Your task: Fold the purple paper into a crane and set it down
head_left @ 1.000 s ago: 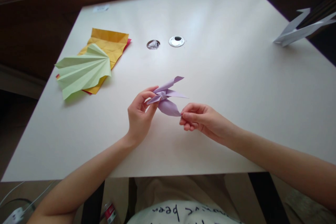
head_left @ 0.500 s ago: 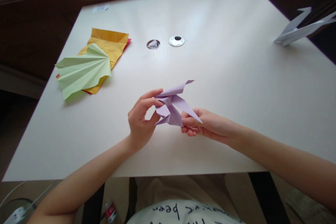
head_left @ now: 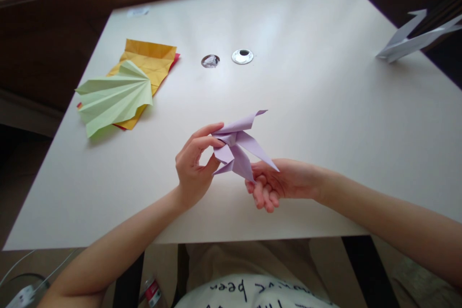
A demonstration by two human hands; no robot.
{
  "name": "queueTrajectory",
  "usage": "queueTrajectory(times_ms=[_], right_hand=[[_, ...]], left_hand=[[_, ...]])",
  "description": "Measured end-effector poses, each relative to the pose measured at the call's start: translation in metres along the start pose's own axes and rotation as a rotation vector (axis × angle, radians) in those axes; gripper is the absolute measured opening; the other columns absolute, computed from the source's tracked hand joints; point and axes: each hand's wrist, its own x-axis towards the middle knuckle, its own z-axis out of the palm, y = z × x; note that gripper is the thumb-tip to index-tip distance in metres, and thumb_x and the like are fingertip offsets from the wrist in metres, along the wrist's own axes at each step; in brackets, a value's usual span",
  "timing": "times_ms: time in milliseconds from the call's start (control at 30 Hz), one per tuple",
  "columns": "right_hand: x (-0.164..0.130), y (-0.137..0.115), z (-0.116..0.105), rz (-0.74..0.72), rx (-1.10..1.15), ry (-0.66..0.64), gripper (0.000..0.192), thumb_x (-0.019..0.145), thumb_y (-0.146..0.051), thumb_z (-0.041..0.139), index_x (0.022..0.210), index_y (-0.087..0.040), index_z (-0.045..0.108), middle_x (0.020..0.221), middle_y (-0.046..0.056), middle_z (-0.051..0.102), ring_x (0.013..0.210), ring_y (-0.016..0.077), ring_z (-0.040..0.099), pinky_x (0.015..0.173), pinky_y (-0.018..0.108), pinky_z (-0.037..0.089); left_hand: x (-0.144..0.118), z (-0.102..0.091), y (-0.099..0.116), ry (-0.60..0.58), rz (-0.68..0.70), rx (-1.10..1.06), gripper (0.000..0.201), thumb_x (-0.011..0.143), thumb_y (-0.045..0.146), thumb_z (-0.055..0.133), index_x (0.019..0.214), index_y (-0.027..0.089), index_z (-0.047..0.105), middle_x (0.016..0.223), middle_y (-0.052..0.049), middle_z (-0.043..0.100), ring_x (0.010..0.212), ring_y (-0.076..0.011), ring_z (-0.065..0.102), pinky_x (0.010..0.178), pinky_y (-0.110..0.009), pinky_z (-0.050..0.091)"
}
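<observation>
Lilac origami figure (head_left: pixel 236 147) sits above the tabletop's (head_left: pixel 325 106) near edge, pinched at its core by the left hand (head_left: pixel 193 163). The right hand (head_left: pixel 276 184) has just let go and opened, palm up beneath one flap. Green paper fan (head_left: pixel 113 95) lies at the left edge, white folded model (head_left: pixel 411 38) far right; nothing obstructs.

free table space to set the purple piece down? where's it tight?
Widest bare patch: right half of the white table, between the purple origami and the white paper model at the right edge. Also bare: the near-left strip below the green pleated fan. Crowded: the left side, where the fan lies on yellow paper; two round holes sit mid-table.
</observation>
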Motion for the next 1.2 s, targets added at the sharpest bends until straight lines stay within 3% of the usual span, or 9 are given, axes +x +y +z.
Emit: queueTrajectory(times_ms=[233,500,633,900,1033,1200], right_hand=[[-0.001,0.001,-0.002,-0.094,0.025,0.028,0.016,0.075,-0.026,0.066,0.07,-0.012,0.062,0.062,0.003,0.069,0.05,0.0055,0.062,0.047,0.009,0.049],[-0.002,0.0,0.004,-0.283,-0.197,0.304,0.019,0.077,-0.03,0.065,0.07,-0.014,0.056,0.066,0.001,0.067,0.053,0.0041,0.059,0.052,0.012,0.047],[-0.001,-0.001,0.01,-0.39,-0.455,0.56,0.016,0.077,-0.029,0.063,0.07,-0.015,0.056,0.064,0.001,0.066,0.054,0.0085,0.06,0.054,0.02,0.048],[-0.003,0.011,0.012,-0.823,-1.047,0.924,0.009,0.078,-0.02,0.058,0.07,-0.021,0.056,0.065,-0.001,0.065,0.06,0.0144,0.063,0.056,0.025,0.046],[-0.004,0.012,0.011,-0.954,-1.325,0.991,0.011,0.077,-0.012,0.054,0.076,-0.022,0.059,0.066,-0.001,0.065,0.056,0.0112,0.058,0.054,0.023,0.045],[-0.004,0.016,0.006,-1.308,-1.687,0.961,0.016,0.078,-0.006,0.054,0.083,-0.02,0.06,0.068,-0.001,0.066,0.058,0.0091,0.059,0.055,0.02,0.046]], left_hand=[[0.0,0.002,-0.001,-0.007,-0.034,-0.01,0.011,0.076,0.016,0.065,0.084,0.021,0.062,0.11,-0.007,0.064,0.107,-0.023,0.058,0.088,-0.037,0.05],[0.002,0.004,-0.001,0.019,-0.058,-0.024,0.009,0.077,0.017,0.064,0.084,0.021,0.061,0.11,-0.007,0.064,0.108,-0.0224,0.058,0.089,-0.037,0.05],[0.002,0.003,0.0,0.005,-0.079,-0.034,0.009,0.076,0.016,0.065,0.084,0.02,0.061,0.11,-0.007,0.063,0.108,-0.0221,0.058,0.09,-0.037,0.049],[0.004,0.004,0.004,-0.024,-0.118,-0.036,0.009,0.078,0.015,0.063,0.086,0.02,0.061,0.109,-0.006,0.064,0.105,-0.0183,0.059,0.085,-0.031,0.052],[0.006,0.005,0.007,-0.025,-0.202,-0.067,0.005,0.079,0.016,0.062,0.083,0.019,0.062,0.108,-0.005,0.065,0.104,-0.0175,0.06,0.083,-0.028,0.052],[0.009,0.006,0.005,0.011,-0.345,-0.163,0.007,0.08,0.02,0.063,0.086,0.018,0.065,0.107,-0.005,0.065,0.098,-0.0174,0.062,0.08,-0.027,0.051]])
